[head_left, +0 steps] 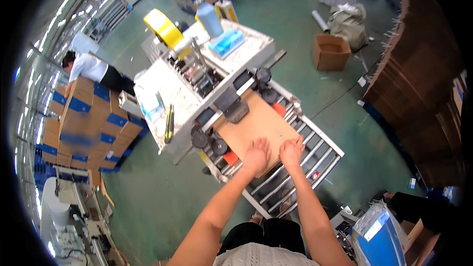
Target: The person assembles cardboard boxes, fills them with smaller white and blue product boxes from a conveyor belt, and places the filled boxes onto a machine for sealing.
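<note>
plain brown cardboard box, flaps closed, lying flat on the roller conveyor. far end sits under the tape sealer head, near end sticks out over the rollers. left hand and right hand rest palm-down, side by side on its near edge.

The carton lies on the roller conveyor, its far end under the taping machine; the left hand and right hand rest side by side on its near edge. A tape roll sits atop the machine. Stacked boxes stand well left, and an open box sits on the floor behind to the right.
</note>
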A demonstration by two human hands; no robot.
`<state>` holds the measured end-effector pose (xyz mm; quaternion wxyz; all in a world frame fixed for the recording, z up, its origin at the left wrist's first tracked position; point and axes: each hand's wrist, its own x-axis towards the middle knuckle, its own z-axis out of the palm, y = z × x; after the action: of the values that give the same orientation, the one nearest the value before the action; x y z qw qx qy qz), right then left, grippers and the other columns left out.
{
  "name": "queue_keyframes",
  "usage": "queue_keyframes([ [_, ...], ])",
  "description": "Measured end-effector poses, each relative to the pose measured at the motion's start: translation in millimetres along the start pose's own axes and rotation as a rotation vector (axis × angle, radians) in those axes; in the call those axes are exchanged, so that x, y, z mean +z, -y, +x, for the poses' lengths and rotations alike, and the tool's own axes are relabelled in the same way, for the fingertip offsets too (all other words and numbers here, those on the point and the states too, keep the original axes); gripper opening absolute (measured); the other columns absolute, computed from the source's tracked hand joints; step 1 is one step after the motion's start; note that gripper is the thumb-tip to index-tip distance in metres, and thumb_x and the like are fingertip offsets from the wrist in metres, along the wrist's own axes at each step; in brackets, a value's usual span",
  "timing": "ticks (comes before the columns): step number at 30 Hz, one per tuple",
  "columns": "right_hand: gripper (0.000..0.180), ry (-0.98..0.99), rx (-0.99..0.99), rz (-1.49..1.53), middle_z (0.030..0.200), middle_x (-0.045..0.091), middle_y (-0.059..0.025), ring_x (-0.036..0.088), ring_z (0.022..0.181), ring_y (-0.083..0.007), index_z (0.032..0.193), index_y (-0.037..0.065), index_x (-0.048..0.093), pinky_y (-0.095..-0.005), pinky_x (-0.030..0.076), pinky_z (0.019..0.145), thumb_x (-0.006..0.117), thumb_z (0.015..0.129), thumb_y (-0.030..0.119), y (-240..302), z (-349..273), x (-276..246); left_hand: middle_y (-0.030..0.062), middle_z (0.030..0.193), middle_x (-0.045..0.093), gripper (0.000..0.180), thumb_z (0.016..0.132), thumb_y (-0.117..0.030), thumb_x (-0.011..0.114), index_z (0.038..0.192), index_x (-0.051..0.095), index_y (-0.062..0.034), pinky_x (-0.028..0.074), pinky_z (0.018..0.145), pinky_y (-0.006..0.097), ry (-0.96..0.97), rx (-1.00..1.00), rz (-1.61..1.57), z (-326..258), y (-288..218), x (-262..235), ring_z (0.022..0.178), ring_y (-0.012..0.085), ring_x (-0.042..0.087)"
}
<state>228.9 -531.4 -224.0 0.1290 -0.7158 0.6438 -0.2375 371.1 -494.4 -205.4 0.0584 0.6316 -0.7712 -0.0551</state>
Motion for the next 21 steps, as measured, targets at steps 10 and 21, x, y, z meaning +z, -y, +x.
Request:
queue_keyframes([
  [10,0.017,0.188,0.441,-0.013,0.076,0.056,-0.0172,0.056,0.071,-0.0355,0.073,0.002,0.051,-0.0451,0.045,0.063,0.048,0.077,0.019,-72.7,-345.9,-200.1,0.0129,0.078,0.06,0.018,0.079,-0.014,0.049,0.092,0.06,-0.008,0.032,0.095,0.046,0.432,0.309,0.004,16.7,26.3,121.9,0.081,0.028,0.06],
  [21,0.008,-0.29,1.706,-0.963,0.073,0.056,-0.0095,0.055,0.073,-0.0268,0.071,0.007,0.055,-0.041,0.042,0.06,0.052,0.068,0.014,83.9,-728.7,-353.0,0.0186,0.08,0.06,0.033,0.081,-0.031,0.046,0.092,0.06,-0.0033,0.037,0.081,0.044,0.544,1.309,-0.215,-112.7,-266.2,118.8,0.08,0.0307,0.06],
])
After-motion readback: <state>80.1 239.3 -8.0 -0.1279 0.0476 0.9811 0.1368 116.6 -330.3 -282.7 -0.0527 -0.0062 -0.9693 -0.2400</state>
